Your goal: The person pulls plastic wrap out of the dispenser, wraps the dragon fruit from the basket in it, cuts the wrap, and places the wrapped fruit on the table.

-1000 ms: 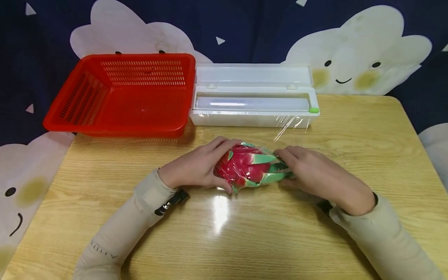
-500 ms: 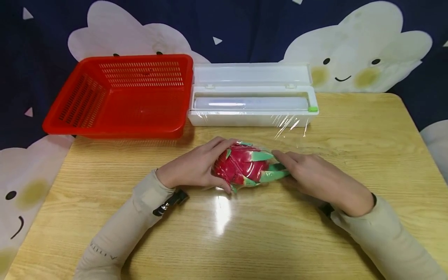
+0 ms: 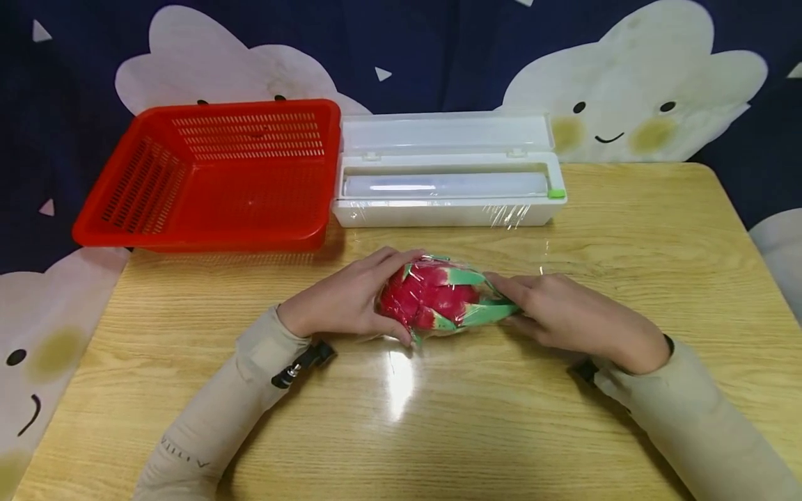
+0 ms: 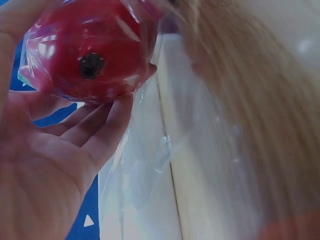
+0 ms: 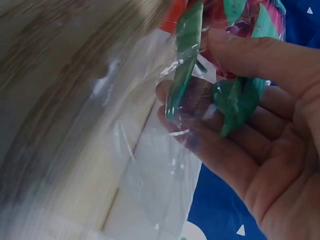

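Observation:
A red dragon fruit (image 3: 429, 296) with green-tipped scales lies on its side, covered by clear plastic wrap (image 5: 142, 170). My left hand (image 3: 351, 296) grips its rounded end, thumb on the near side and fingers on the far side. A dark stem scar shows on that end in the left wrist view. At the leafy end, my right hand (image 3: 557, 309) holds the long green tips and the film between thumb and fingers. The film stretches back from the fruit toward the white wrap dispenser (image 3: 447, 212), whose lid stands up over the roll (image 3: 445, 185).
To the dispenser's left stands a red plastic basket (image 3: 250, 202) with slotted walls. All of this rests on a wooden table (image 3: 476, 431). A dark blue cloth (image 3: 438, 56) with white clouds hangs behind it.
My right hand has shifted slightly left along the green tips, its fingers closing in on them. The fruit has rolled a little, while my left hand keeps its grip.

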Motion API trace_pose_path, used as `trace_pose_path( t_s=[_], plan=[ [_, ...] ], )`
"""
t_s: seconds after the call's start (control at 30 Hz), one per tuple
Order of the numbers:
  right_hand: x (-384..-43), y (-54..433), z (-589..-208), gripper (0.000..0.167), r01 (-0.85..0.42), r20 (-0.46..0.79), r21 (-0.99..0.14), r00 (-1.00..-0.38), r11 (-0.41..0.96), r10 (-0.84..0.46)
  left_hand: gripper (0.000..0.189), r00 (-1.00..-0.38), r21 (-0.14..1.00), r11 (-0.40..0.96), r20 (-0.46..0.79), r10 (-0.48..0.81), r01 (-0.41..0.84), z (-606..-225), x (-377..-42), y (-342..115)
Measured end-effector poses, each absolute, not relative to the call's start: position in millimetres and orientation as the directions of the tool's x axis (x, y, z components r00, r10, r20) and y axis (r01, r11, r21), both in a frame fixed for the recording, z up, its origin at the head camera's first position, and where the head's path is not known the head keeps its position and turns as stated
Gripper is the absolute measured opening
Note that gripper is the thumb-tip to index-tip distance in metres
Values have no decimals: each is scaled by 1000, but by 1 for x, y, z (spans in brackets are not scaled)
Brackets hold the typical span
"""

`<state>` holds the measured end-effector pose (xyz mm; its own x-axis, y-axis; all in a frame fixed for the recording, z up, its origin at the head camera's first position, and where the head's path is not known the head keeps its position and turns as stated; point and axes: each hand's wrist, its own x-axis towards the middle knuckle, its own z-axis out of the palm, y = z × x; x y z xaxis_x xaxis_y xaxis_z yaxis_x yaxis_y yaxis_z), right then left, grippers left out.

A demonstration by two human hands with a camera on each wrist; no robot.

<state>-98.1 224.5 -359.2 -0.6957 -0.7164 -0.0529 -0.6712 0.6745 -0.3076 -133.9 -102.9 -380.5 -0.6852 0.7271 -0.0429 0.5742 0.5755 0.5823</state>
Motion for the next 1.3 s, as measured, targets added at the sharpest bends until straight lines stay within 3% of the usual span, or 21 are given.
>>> trace_pose_path(
  t_s=[0.27,0.57,0.9,1.3],
  plan=[
    [-104,228,-359,63,-665,-78,-324,-690,673,-719,118,-688,588,566,-22,726,578,-383,-138,-104],
    [-104,227,-355,74,-628,-105,-365,-706,688,-700,123,-690,622,550,-21,724,558,-382,-140,-105],
    [-103,228,-357,71,-622,-109,-391,-700,678,-706,122,-712,707,543,-80,697,453,-383,-138,-105],
    [-102,232,-364,66,-672,-102,-354,-663,650,-741,122,-653,678,539,-113,749,501,-388,-133,-110]
  ],
)
